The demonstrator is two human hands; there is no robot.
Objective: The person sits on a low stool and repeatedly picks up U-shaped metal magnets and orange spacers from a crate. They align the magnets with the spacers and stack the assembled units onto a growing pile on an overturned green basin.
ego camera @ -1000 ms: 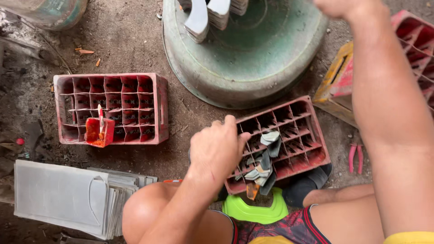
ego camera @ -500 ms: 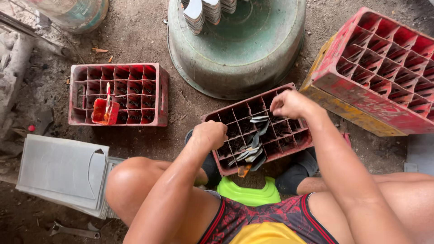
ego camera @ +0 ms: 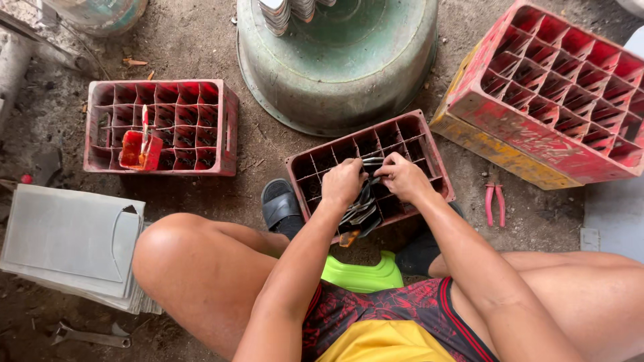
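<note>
A dark red bottle crate (ego camera: 402,134) lies on the dirt between my feet, with several bent grey metal strips (ego camera: 361,213) piled across its cells. Both hands meet over the crate's middle. My left hand (ego camera: 342,182) and my right hand (ego camera: 402,175) pinch a small grey metal piece (ego camera: 371,163) between them, fingers closed on it. I sit on a lime-green stool (ego camera: 362,273) with my knees spread to either side.
An overturned green basin (ego camera: 335,74) with stacked metal pieces on top stands beyond the crate. Another red crate (ego camera: 161,127) holding a small red tub sits left, a big tilted red crate (ego camera: 550,100) right. Pink-handled pliers (ego camera: 495,201), grey sheets (ego camera: 67,241) and a wrench (ego camera: 87,335) lie around.
My right arm came down from the upper right to the crate. My left hand shifted right, and both hands now meet on a metal piece over the crate's middle.
</note>
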